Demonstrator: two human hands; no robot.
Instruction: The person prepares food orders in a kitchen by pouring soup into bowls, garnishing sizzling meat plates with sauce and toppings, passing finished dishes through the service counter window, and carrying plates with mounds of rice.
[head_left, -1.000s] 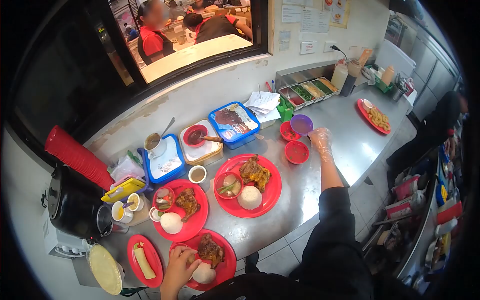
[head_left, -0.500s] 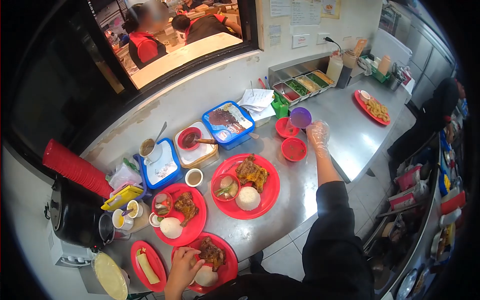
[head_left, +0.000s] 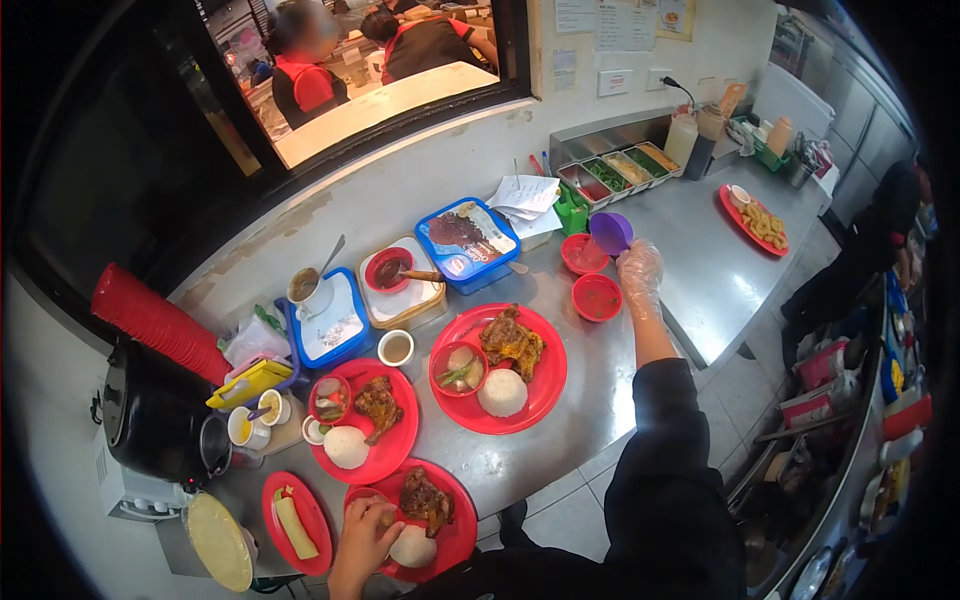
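Observation:
My right hand, in a clear plastic glove, grips a purple cup tilted over a red bowl. Just below stands a second red bowl with liquid in it. My left hand, bare, is at the left part of the lowest red plate, its fingers curled over a small red bowl mostly hidden by them. Grilled chicken and a rice mound lie on that plate. Two more red plates carry chicken, rice and a small bowl each.
Lidded tubs, a sauce cup and condiment trays line the wall. A plate of fried food is at right, a rolled item on a plate at left. A person in dark clothes stands at far right.
The purple cup has tipped further over the upper red bowl, my right hand turning with it. My left hand has stayed at the lowest plate. The view has shifted slightly.

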